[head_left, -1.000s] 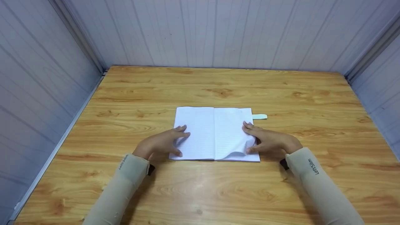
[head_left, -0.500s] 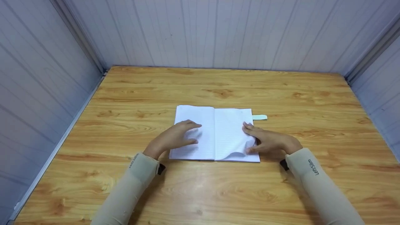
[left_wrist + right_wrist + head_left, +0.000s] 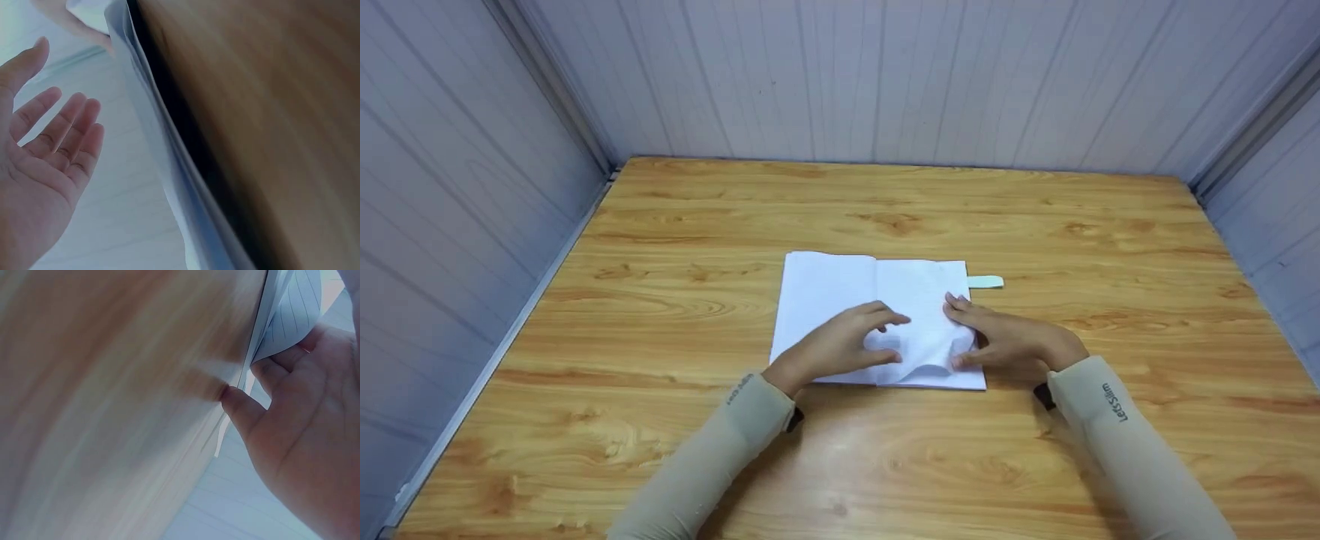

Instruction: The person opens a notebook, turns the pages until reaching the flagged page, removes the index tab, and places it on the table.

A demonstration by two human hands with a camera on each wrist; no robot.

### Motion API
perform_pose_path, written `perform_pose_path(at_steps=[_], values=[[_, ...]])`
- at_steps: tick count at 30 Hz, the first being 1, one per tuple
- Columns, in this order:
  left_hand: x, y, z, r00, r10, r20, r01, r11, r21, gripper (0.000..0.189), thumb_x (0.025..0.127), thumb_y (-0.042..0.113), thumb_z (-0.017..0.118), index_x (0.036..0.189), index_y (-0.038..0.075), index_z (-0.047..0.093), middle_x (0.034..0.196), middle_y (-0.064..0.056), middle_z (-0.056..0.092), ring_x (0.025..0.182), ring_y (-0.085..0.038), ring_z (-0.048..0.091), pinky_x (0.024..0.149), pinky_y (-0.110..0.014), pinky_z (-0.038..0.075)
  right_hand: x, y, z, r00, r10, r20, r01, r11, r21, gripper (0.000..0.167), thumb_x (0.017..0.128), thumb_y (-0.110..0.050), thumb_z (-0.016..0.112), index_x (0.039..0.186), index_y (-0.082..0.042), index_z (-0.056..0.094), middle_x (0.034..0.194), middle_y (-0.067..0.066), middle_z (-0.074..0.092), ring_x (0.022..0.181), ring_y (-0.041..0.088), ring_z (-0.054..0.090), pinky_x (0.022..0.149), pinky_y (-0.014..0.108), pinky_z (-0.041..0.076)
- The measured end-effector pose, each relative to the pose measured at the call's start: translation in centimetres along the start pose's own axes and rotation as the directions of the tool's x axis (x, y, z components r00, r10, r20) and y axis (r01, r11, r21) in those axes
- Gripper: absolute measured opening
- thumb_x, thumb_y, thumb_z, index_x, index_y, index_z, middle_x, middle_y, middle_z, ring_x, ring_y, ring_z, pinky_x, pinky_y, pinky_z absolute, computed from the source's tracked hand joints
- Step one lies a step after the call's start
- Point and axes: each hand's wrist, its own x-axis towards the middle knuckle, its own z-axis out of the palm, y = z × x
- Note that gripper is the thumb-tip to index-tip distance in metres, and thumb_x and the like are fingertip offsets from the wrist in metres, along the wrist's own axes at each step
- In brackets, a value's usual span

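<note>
An open notebook [image 3: 826, 289] with white ruled pages lies on the wooden table. My left hand [image 3: 844, 341] hovers over its middle near the fold, fingers apart from the thumb, holding nothing. In the left wrist view the palm of that left hand [image 3: 48, 152] faces the camera, beside the notebook's edge [image 3: 169, 132]. My right hand [image 3: 1009, 334] rests on the right page's outer edge. Its thumb touches near the lower corner, where a loose page [image 3: 941, 352] bulges upward. That curled page [image 3: 292, 318] partly hides the right fingertips in the right wrist view.
A pale green tab [image 3: 985, 282] sticks out from the notebook's right side. The wooden table [image 3: 840, 202] extends around the notebook. White panel walls stand behind the table [image 3: 840, 82] and along both sides.
My left hand has lifted off the left page and moved right, to above the fold. The left page's upper edge has risen slightly. The right hand has stayed in place.
</note>
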Motion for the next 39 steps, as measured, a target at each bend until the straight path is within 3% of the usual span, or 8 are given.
perform_pose_path(at_steps=[9,23,39], values=[[2.0,1.5,1.4,0.995,0.058,0.075,-0.060,0.998,0.020,0.048,0.089,0.027,0.070,0.131,0.008,0.058,0.122,-0.007,0.062,0.105,-0.017,0.059,0.092,-0.029,0.050,0.0,0.0,0.0,1.000,-0.002,0.000,0.002,1.000,-0.014,0.097,0.087,-0.049,0.065,0.154,-0.007,0.011,0.163,0.009,-0.004,0.150,0.029,-0.002,0.119,0.052,0.012],[3.4,1.7,2.4,0.987,0.082,0.136,-0.081,0.997,-0.015,0.043,0.088,0.025,0.070,0.127,0.009,0.062,0.122,-0.005,0.063,0.108,-0.017,0.061,0.093,-0.026,0.050,0.1,0.2,0.1,0.999,-0.032,-0.012,0.033,0.999,0.015,0.095,0.088,-0.045,0.066,0.153,-0.002,0.012,0.162,0.013,-0.003,0.149,0.033,-0.003,0.118,0.054,0.011],[4.0,1.8,2.9,0.983,0.131,0.128,-0.131,0.991,-0.006,0.030,0.087,0.017,0.071,0.116,0.009,0.070,0.113,-0.006,0.065,0.104,-0.016,0.062,0.091,-0.019,0.049,0.1,0.1,0.0,1.000,-0.002,-0.004,0.002,1.000,0.007,0.097,0.087,-0.049,0.065,0.154,-0.006,0.011,0.163,0.009,-0.004,0.150,0.030,-0.004,0.119,0.053,0.010]])
